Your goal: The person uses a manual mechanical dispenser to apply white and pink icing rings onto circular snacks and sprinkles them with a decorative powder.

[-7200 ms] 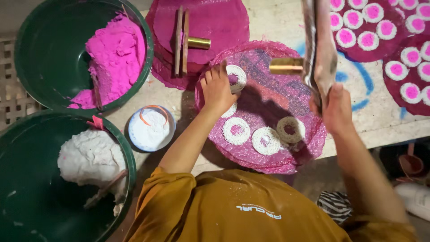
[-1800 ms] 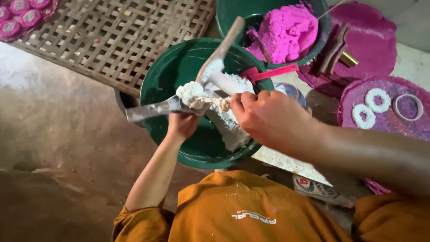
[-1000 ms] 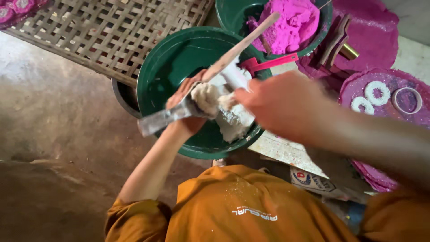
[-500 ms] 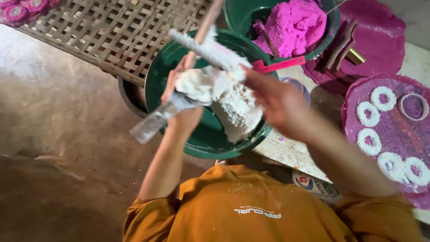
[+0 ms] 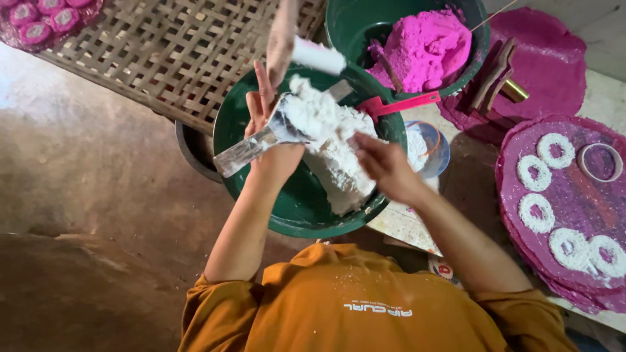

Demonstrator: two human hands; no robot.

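While 2 hands work | left hand (image 5: 270, 140) grips 1 scraper (image 5: 261, 140) | 2 green basins (image 5: 293, 208)

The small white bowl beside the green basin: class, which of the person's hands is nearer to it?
Right. The right hand presses the white dough just left of the small white bowl. The left hand, holding a metal scraper, is farther away across the green basin.

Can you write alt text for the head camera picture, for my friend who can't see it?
Seen from above, a person in an orange shirt holds a flat metal scraper in the left hand while the right hand presses on white dough over a green bowl. Another green bowl holds pink dough, and white rings lie on a pink mat.
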